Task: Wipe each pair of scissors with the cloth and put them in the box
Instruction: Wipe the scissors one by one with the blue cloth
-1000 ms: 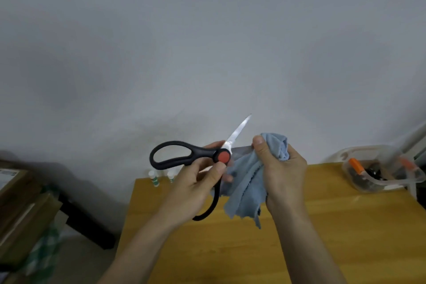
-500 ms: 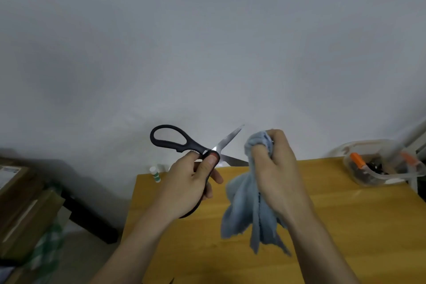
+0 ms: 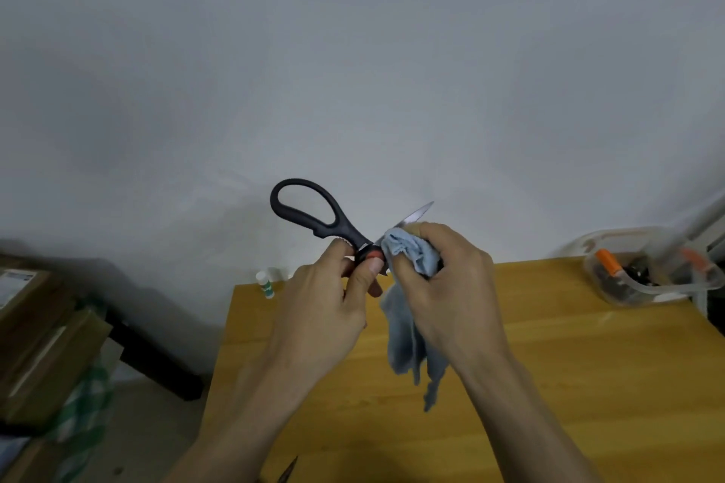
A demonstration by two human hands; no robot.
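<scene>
The person holds a pair of black-handled scissors up in the air above the far edge of the wooden table, in front of the pale wall. The left hand has its grip closed on the scissors at the red pivot, thumb pressed on the pivot and fingers behind it, so one handle loop stands up and to the left of the hand. The right hand has its grip closed around a bunched light blue cloth, pressing the cloth against the blades just beside the pivot. One blade tip pokes out up and to the right above the cloth; the other blade is hidden under the fabric. The loose tail of the cloth hangs down below the right hand toward the table without clearly touching it.

At the far right corner of the table sits a clear plastic box with orange-handled items inside, too blurred to make out fully. At the far left corner of the table stands a small white and green bottle. A dark pointed tip shows at the near edge of the table. Cardboard boxes are stacked on the floor to the left of the table.
</scene>
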